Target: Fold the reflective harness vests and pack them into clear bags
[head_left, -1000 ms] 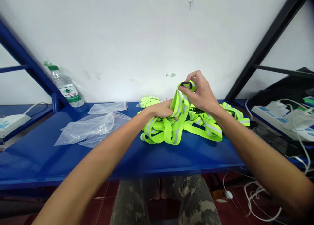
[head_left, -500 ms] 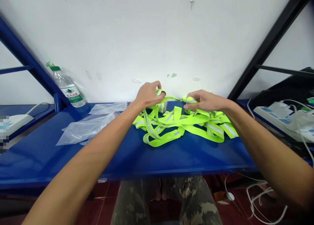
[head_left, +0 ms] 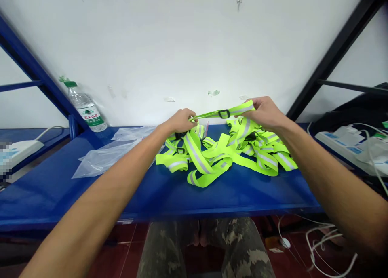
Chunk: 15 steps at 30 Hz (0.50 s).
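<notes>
A neon-yellow reflective strap [head_left: 238,109] with a grey stripe and a black buckle [head_left: 224,114] stretches between my two hands above the table. My left hand [head_left: 182,121] is closed on its left end, and my right hand [head_left: 264,111] pinches the right end a little higher. Below them lies a tangled heap of the same webbing [head_left: 263,159], loops spreading to both sides. Another black buckle [head_left: 180,150] shows in the heap under my left hand. Partly behind the straps, a small clear bag [head_left: 205,128] with webbing is visible near my left fingers.
Several clear plastic bags [head_left: 104,159] lie on the blue table [head_left: 230,199] left of the heap. A water bottle [head_left: 89,113] leans at the back left by the wall. White power strips [head_left: 342,142] with cables sit at the right, another [head_left: 26,150] at the left.
My right hand has moved right and up, pulling the strap taut and bringing its buckle into view. My left hand has lowered slightly, and loops below have shifted.
</notes>
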Available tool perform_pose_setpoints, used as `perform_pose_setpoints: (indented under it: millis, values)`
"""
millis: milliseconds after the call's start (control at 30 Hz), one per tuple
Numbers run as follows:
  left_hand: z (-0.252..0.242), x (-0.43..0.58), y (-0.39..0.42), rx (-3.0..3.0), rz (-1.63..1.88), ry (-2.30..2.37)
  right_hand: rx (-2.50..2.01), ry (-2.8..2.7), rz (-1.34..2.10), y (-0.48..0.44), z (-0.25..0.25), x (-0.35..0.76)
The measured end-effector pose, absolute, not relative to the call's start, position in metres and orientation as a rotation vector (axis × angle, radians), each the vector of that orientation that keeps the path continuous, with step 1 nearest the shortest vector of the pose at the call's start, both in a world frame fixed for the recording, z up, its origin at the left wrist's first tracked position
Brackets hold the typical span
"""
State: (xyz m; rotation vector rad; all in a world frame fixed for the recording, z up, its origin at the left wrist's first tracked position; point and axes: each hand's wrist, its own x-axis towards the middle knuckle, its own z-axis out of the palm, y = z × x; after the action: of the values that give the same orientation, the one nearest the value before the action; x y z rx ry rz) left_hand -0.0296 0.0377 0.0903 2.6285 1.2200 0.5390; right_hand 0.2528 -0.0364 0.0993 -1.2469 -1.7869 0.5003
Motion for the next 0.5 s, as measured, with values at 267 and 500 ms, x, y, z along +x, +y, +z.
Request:
perform_pose_setpoints:
  millis: [267,500]
  values:
    - [0.087,-0.029,0.040,2.470,1.186,1.580,-1.051,-2.012,1.096,-0.065,0.107,0.236]
    - [0.117,-0.001,-0.001,2.367,1.266,1.341,-0.879,-1.775,1.164,-0.038,0.098,0.185]
